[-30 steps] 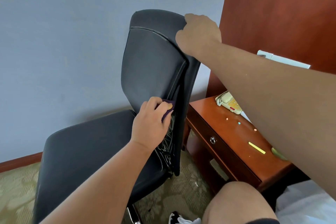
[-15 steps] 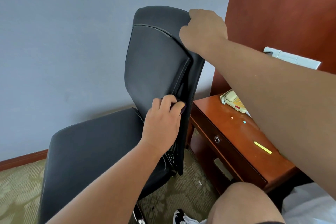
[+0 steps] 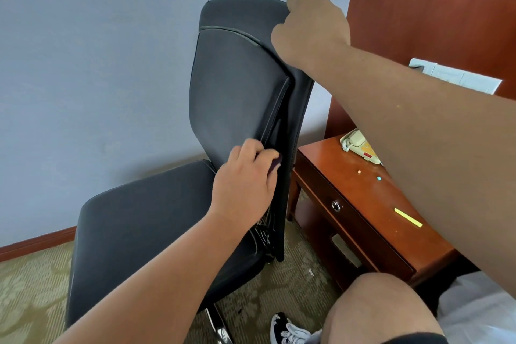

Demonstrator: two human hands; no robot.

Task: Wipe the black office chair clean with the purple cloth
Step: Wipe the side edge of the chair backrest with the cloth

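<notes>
- The black office chair point(image 3: 237, 98) stands against a grey-blue wall point(image 3: 83, 64). Its seat faces the lower left of the view and its tall backrest is upright.
- The right hand point(image 3: 310, 28) grips the chair's top right corner, with the fingers curled over the upper edge of the backrest and the arm reaching in from the right.
- The left hand point(image 3: 245, 179) is low on the chair's backrest, just above the seat. Its fingers are bent round the purple cloth point(image 3: 275, 162) and press it to the backrest's right side seam.
- Only a small dark corner of the cloth shows past the fingertips, touching the chair's side edge; the hand hides the rest.
- Just right of the chair is a reddish wooden nightstand point(image 3: 363, 204) with a ring pull on its drawer point(image 3: 336, 206).
- On the nightstand, well right of the chair, lie a cream telephone point(image 3: 356, 145) and a yellow strip point(image 3: 407, 217).
- Under the chair is a patterned olive carpet point(image 3: 28, 288).
- Below the chair's right side are the person's bare knee point(image 3: 377, 310) and a black-and-white sneaker point(image 3: 287, 329).
</notes>
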